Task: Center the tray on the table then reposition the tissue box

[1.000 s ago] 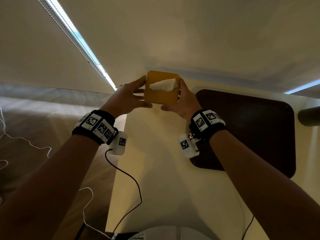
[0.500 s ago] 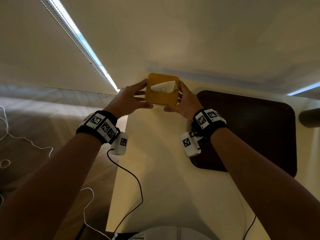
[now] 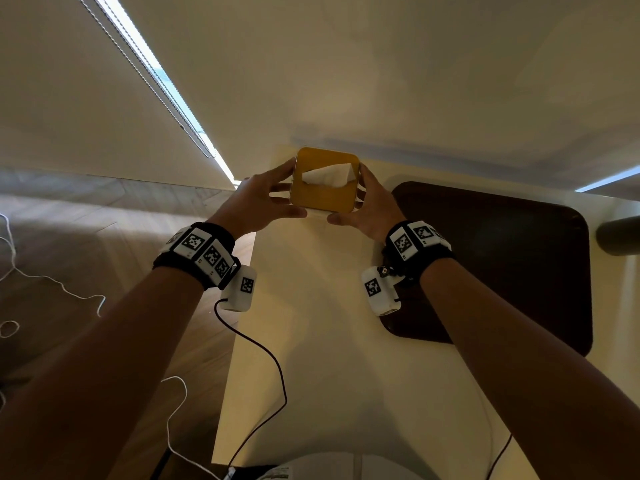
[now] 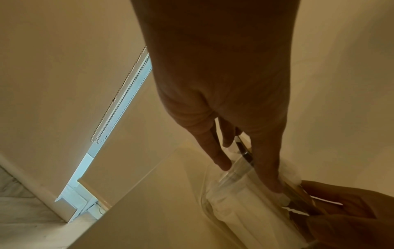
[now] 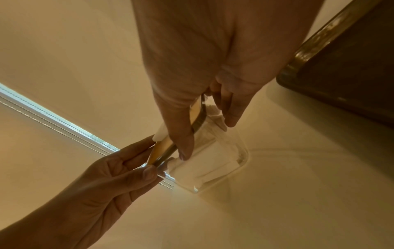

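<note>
Your left hand [image 3: 258, 199] and right hand [image 3: 372, 206] grasp the tissue box [image 3: 323, 180] from opposite sides, fingers curled on its yellow lid and clear walls. The box sits at the table's [image 3: 311, 341] far left corner, about 11 o'clock. The dark tray [image 3: 502, 258] lies just beside it at 3 o'clock.
</note>
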Available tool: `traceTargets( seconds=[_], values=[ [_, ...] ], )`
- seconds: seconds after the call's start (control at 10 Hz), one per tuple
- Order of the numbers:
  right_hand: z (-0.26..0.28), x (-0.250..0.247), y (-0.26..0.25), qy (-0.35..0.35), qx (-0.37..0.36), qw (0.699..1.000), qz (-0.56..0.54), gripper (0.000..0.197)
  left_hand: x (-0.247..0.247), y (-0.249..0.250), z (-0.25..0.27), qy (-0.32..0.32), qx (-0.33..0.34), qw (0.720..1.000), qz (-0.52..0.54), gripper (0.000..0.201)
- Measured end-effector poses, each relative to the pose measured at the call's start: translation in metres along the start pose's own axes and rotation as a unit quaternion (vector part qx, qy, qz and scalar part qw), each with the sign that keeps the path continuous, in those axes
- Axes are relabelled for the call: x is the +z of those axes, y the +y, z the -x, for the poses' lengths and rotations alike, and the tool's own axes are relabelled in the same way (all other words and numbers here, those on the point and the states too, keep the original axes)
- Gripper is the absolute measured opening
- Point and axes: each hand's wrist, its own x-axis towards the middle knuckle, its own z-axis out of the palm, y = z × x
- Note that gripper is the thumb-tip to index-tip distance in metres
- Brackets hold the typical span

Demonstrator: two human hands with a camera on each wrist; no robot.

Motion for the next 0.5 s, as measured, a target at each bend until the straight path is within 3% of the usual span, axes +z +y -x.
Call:
traceTargets(
  seconds=[0.4,0.5],
  values=[
    [0.0013,-0.0017,-0.0005,-0.003,0.002,1.000,0.014,0.119,0.0005,-0.0003,0.0035,0.005,0.007,1.000,-0.005,0.103],
    [0.0027,-0.0038,-0.0038,-0.010,-0.002,0.999,0.038,0.121,0.0033,0.0027,0.0082,0.011,0.028,0.999,-0.030,0.112]
  ],
)
